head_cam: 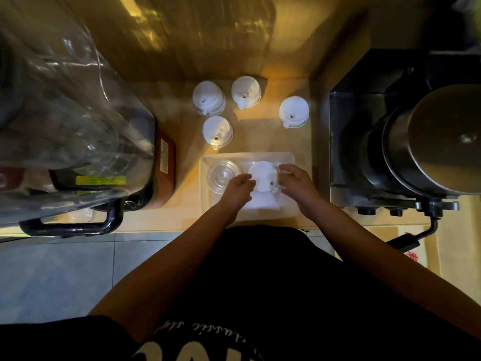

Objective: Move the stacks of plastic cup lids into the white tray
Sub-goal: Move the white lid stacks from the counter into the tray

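Okay, landing this lid stack without a topple

Gripping a tall stack of white plastic cup lids [263,178] from both sides right now, with left hand [238,187] and right hand [294,181], fingers [286,169] curled in and pinching its sides, inside the white rectangular plastic tray [287,158], just beside a stack of clear plastic lids [222,175]. Can't tell if sitting on the tray floor yet. Lower straight, keep upright, feel for the bottom before loosening. Let go of both sides together, no sideways drag, or probably a lean into the clear ones. Leave room: four more white lid stacks [217,132] waiting on the wooden table [260,136], beyond the tray.
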Available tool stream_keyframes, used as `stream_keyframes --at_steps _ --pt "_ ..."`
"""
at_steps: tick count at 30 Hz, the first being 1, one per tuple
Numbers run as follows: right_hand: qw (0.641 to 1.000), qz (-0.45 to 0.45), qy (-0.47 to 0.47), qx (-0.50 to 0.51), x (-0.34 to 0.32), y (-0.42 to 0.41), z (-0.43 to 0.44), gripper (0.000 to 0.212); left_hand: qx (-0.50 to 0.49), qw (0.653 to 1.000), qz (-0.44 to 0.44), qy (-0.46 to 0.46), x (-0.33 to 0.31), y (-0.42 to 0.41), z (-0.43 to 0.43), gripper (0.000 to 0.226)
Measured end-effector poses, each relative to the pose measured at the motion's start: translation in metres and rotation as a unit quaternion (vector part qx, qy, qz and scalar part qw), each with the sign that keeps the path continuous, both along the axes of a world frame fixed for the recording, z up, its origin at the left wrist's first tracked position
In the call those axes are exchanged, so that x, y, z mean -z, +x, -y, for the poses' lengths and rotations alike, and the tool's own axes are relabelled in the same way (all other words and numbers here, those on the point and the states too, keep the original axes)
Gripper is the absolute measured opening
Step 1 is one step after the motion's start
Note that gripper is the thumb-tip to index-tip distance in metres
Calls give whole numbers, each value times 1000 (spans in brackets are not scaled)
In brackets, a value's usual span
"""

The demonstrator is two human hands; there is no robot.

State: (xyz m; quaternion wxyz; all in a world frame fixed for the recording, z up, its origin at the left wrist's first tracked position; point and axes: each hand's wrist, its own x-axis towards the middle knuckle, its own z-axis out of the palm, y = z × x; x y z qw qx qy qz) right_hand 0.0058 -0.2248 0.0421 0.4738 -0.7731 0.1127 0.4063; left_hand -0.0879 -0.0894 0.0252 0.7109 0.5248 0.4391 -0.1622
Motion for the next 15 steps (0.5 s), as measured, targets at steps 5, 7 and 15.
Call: stream_keyframes --at_steps 5,7,15 --pt "997 61 5 -43 -8 12 -7 32 -21 997 30 61 -10 -1 -12 33" --pt "994 85 8 -69 -12 15 -14 31 -31 994 32 95 -11 -2 -17 29" --pt "967 188 -5 -172 -20 22 -55 34 -48 974 58 214 -21 -2 -40 24"
